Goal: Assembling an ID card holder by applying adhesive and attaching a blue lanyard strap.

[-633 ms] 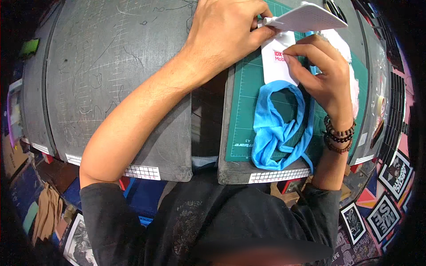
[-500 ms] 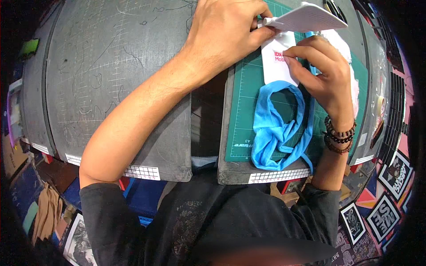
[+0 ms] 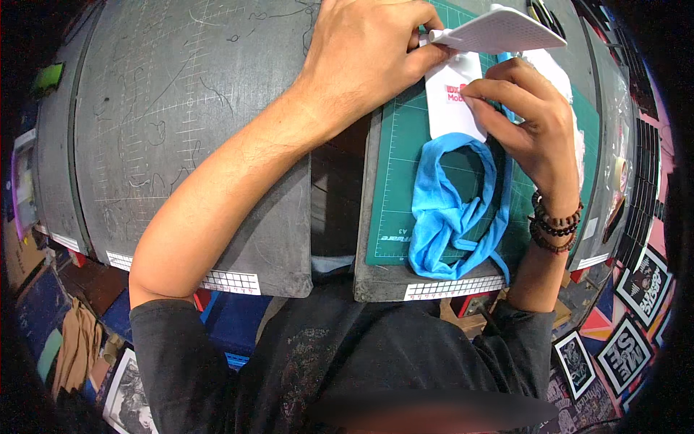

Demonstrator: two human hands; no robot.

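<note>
At the far end of a green cutting mat (image 3: 394, 195), my left hand (image 3: 376, 40) pinches the hinge end of a white plastic piece (image 3: 448, 119). Its flat panel carries red print, and a textured flap (image 3: 510, 30) stands raised above it. My right hand (image 3: 524, 119), a beaded bracelet at its wrist, has thumb and forefinger pressed together over the print's right edge. Whatever may be between those fingertips is too small to make out. A light-blue cloth strip (image 3: 431, 242) lies looped and bunched against the panel's near end, and part of it runs up beneath my right hand.
Behind my right hand lies white material (image 3: 553, 72), with black-and-yellow scissors (image 3: 538, 11) farther back. The grey table (image 3: 195, 116) has loose threads on it and a gap at its middle. A tape roll (image 3: 619, 173) sits at the right. Grid rulers (image 3: 455, 288) line the near edge.
My right fingertips shift slightly at the print, uncovering a little more red. My left hand and the raised flap stay nearly still.
</note>
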